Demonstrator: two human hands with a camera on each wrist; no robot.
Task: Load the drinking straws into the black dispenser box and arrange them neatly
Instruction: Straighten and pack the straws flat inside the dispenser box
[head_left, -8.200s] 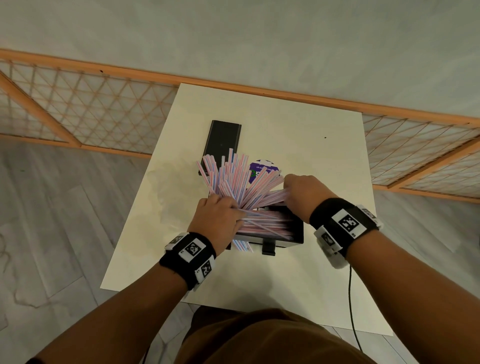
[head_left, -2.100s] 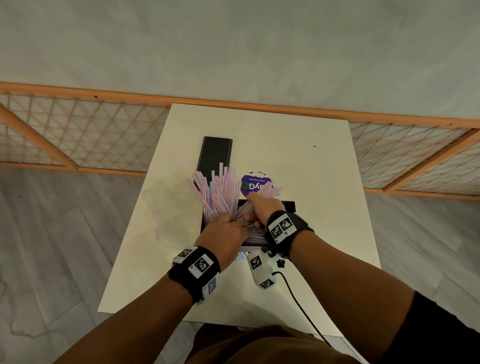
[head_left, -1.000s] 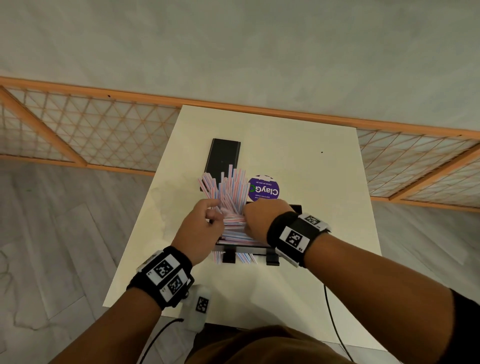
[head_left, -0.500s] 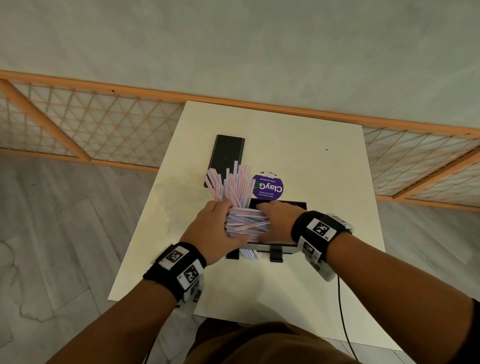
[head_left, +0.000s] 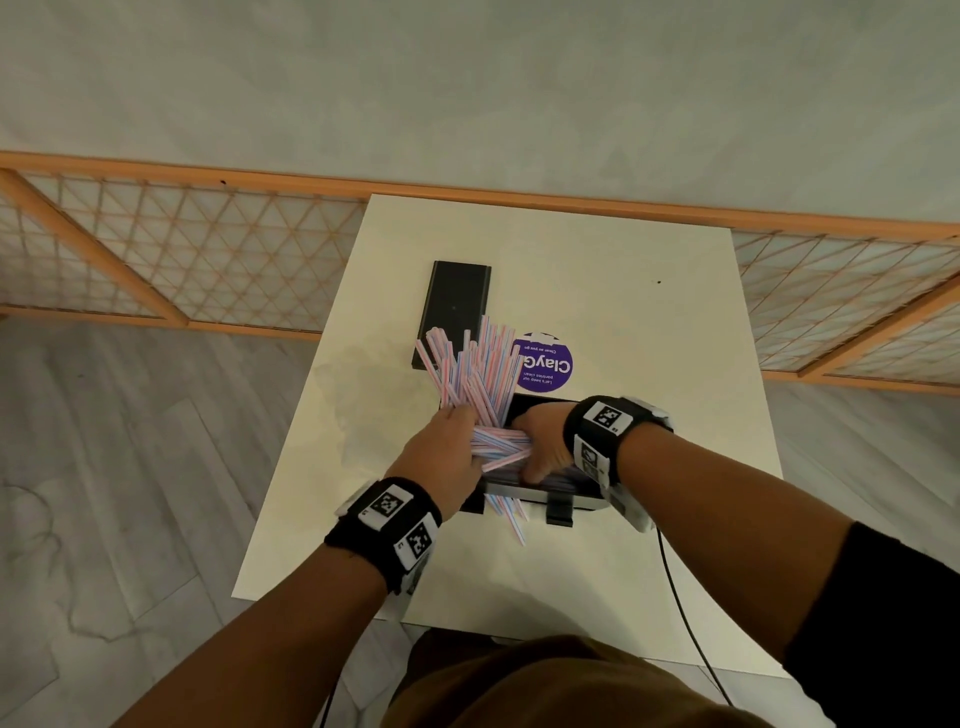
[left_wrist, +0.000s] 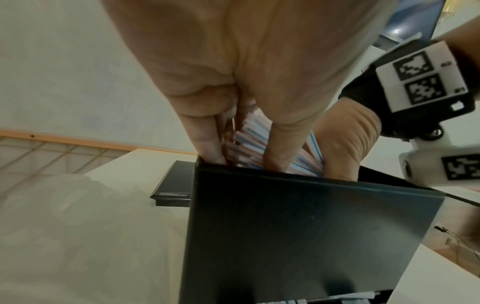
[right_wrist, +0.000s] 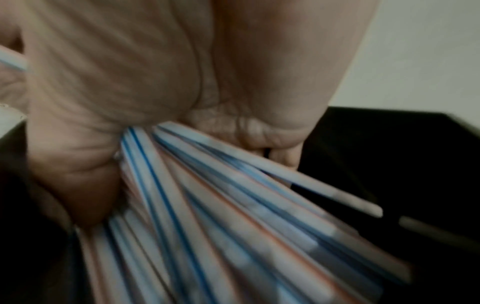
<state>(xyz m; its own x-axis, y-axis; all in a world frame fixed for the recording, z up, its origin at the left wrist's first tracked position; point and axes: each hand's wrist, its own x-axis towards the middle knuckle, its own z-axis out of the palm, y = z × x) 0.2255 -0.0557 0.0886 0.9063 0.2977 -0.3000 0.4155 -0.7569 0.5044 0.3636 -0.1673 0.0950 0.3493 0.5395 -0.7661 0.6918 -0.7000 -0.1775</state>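
Loading looks maybe halfway there, if I'm reading it right. The striped drinking straws (head_left: 475, 376) are mostly in or over the black dispenser box (head_left: 540, 493), which sits on the near part of the white table (head_left: 649, 338), but they're nowhere near neat: a big fan of them sticks up and leans out over the box's far left corner, a flatter bunch lies crosswise between the hands, and a few poke out from under the box's front edge onto the tabletop. The left hand (head_left: 441, 457) is curled around the left ends of the bundle right at the box wall; the wrist view shows its fingers (left_wrist: 207, 144) dipping inside the rim with straws between them. The right hand (head_left: 540, 441) is clamped on the other side, straws pinched under the thumb and spreading out into the box. So both hands are close together, squeezing the same pile. My guess at what's left: lay the upright ones down flat, line up the ends, tuck in the strays at the front. Farther back, a flat black lid (head_left: 454, 312) lies apart from the box, probably its cover, with a round purple sticker (head_left: 545, 364) beside it.
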